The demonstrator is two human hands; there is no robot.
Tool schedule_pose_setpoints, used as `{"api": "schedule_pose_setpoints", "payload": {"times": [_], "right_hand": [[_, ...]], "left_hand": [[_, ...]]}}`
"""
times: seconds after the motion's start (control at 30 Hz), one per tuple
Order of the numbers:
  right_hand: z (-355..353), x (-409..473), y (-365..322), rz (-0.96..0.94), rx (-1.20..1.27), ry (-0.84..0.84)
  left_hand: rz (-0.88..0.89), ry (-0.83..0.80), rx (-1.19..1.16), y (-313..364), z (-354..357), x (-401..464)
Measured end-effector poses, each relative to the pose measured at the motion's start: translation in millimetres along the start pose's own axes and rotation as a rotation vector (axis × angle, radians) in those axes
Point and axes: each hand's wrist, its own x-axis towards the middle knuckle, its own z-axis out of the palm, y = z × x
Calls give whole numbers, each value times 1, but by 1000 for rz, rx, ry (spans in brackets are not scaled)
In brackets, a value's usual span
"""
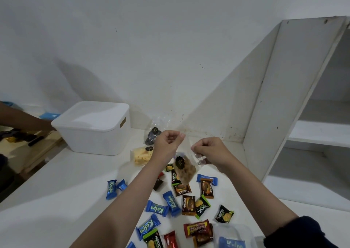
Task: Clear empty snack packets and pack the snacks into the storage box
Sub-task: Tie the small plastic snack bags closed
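Note:
My left hand (167, 143) and my right hand (208, 149) both pinch the top of a clear plastic snack bag (184, 167) with brown snacks and a black sticker, held above the white table (66, 191). Below lie several small wrapped snacks: blue Kalpa packets (171, 203), brown and green Nextar packets (206, 188), and a red Beng-Beng bar (198, 228). The white storage box (94, 128) stands at the back left with its lid on. A clear bag of yellow snacks (142, 155) and a clear bag of dark snacks (152, 136) lie beside the box.
A clear plastic container (233, 236) holding a blue packet sits at the front right. A white shelf unit (303, 115) rises on the right. Another person's arm (22, 118) reaches in at the far left, over a wooden surface.

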Motion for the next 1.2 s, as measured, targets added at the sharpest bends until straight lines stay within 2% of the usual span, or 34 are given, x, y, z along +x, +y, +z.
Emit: {"api": "schedule_pose_setpoints", "payload": {"times": [0.1,0.2,0.3,0.63,0.9,1.07,1.2], "right_hand": [[1,2,9,54,83,35],[-1,3,15,48,81,69],[-4,1,19,19,82,34],[-11,2,28,35,188,-26],[-4,2,31,59,132,48],[-5,5,32,25,140,178],[-3,2,34,-11,71,100]], "left_hand": [[-138,-6,-3,6,0,-3],[-272,-180,38,13,3,-7],[-307,-303,61,12,9,-9],[-336,-324,-28,7,13,-3],[-377,-313,-11,6,17,-1],[-395,-297,-70,2,14,-2],[-437,-295,-82,1,13,-1]]}}
